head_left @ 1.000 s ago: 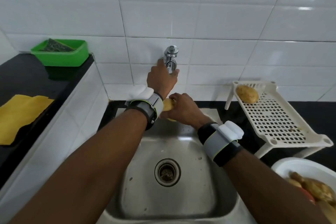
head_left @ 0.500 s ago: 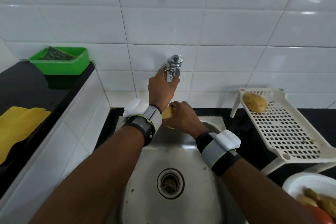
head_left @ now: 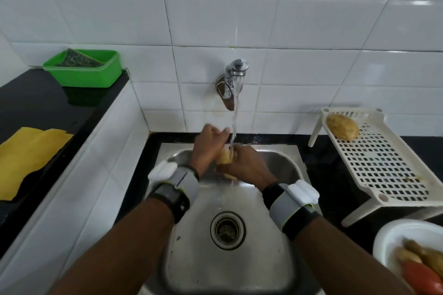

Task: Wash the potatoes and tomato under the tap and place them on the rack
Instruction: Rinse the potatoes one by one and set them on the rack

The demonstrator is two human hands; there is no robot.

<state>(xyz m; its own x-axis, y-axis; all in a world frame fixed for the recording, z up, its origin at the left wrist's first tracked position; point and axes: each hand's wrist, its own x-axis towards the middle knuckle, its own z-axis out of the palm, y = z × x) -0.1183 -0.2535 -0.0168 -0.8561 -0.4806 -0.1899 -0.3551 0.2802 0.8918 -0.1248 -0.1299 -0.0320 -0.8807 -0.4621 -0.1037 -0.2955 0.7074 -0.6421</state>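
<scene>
Water runs from a chrome wall tap (head_left: 236, 72) onto a potato (head_left: 224, 157) held over the steel sink (head_left: 275, 258). The right hand (head_left: 247, 163) has its grip curled round it, while the left hand (head_left: 208, 148) lies against its other side, grip too blurred to tell. On the black surface (head_left: 321, 165) to the right, a second potato (head_left: 342, 129) lies on the white slotted rack (head_left: 388, 175), and a white bowl (head_left: 388, 242) holds more potatoes (head_left: 412, 254) and a tomato (head_left: 422, 278).

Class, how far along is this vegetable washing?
Done: one brown potato lies on the white slotted plastic rack. In hand: the right hand grips another potato under the steel tap's stream, left hand against it. Left: red tomato and potatoes in the white bowl.
</scene>
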